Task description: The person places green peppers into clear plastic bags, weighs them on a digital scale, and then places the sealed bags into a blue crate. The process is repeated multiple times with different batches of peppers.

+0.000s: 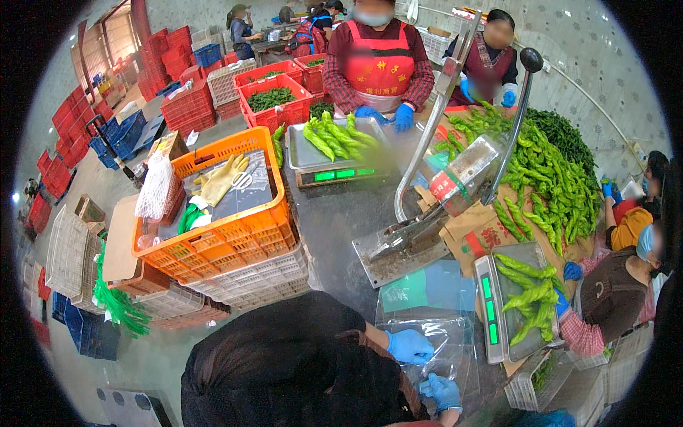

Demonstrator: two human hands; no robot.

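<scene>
Both my hands wear blue gloves, low in the view beside a dark-haired head and dark clothing. My left hand [410, 347], the upper one, has curled fingers at a clear plastic bag [445, 336]. Just below it, my right hand [442, 392] has bent fingers at the same plastic; its fingertips are partly hidden in glare. Flat bags with a green and blue print [427, 288] lie above my hands. To the right, a digital scale [482, 315] carries light green peppers [528, 293], with a co-worker's blue-gloved hands at its far side.
A metal lever device [400, 251] stands on the dark table [341, 229]. Beyond are another scale [336, 175] with peppers, a large pepper pile [555, 181] and several co-workers. An orange crate [213, 240] at left holds yellow gloves [221, 181] and scissors [241, 180].
</scene>
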